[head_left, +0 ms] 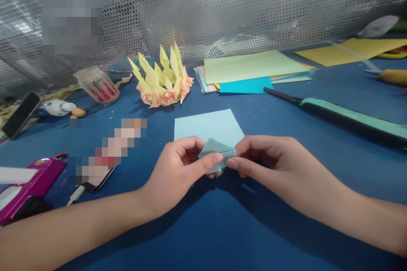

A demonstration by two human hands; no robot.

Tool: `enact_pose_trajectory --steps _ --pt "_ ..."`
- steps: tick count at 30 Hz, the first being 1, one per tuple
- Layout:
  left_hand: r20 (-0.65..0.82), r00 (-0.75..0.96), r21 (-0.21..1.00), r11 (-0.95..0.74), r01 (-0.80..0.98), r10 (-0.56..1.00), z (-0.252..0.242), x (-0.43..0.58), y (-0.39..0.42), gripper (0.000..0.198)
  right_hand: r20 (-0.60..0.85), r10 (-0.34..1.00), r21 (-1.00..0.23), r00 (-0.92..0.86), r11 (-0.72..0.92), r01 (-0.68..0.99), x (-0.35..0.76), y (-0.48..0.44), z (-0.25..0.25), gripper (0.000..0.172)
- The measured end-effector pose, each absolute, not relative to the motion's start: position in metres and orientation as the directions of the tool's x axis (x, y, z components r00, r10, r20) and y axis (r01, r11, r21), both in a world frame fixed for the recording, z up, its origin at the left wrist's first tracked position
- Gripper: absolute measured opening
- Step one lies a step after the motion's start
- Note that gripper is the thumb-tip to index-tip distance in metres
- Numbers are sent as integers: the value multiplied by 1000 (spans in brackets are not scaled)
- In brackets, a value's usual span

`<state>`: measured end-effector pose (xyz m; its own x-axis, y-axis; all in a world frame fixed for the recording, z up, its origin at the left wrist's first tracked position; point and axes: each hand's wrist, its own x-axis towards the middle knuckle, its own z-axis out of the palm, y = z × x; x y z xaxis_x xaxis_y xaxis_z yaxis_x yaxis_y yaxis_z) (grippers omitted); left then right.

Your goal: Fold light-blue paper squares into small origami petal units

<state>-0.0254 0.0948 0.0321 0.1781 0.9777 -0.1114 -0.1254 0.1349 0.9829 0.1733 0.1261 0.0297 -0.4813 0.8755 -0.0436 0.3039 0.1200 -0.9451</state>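
Note:
A small folded piece of light blue paper point(212, 147) is held up between both hands, with a triangular point at its top. My left hand point(179, 165) pinches its left side, thumb across the front and fingers behind. At the paper's right edge, my right hand point(263, 156) grips with thumb and forefinger. Just behind the hands a light blue sheet point(206, 125) lies flat on the blue table point(210, 228). The hands hide the sheet's near edge.
Farther back stands a yellow and pink folded-paper crown point(163, 78). Right of it lie stacked coloured sheets point(254, 67). A green-black tool with a dark tip point(349, 116) is at right; a charging phone point(100, 178), a magenta object point(38, 186) and a plastic cup point(100, 87) are at left.

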Motion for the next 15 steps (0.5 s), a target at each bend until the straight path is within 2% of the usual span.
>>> enact_pose_trajectory --steps 10,15 --pt "-125 162 987 140 -85 979 34 -25 95 11 -34 866 -945 -500 135 297 172 124 28 24" --pt "-131 155 991 134 -11 979 33 -25 94 13 -5 860 -947 -510 159 278 172 122 28 23"
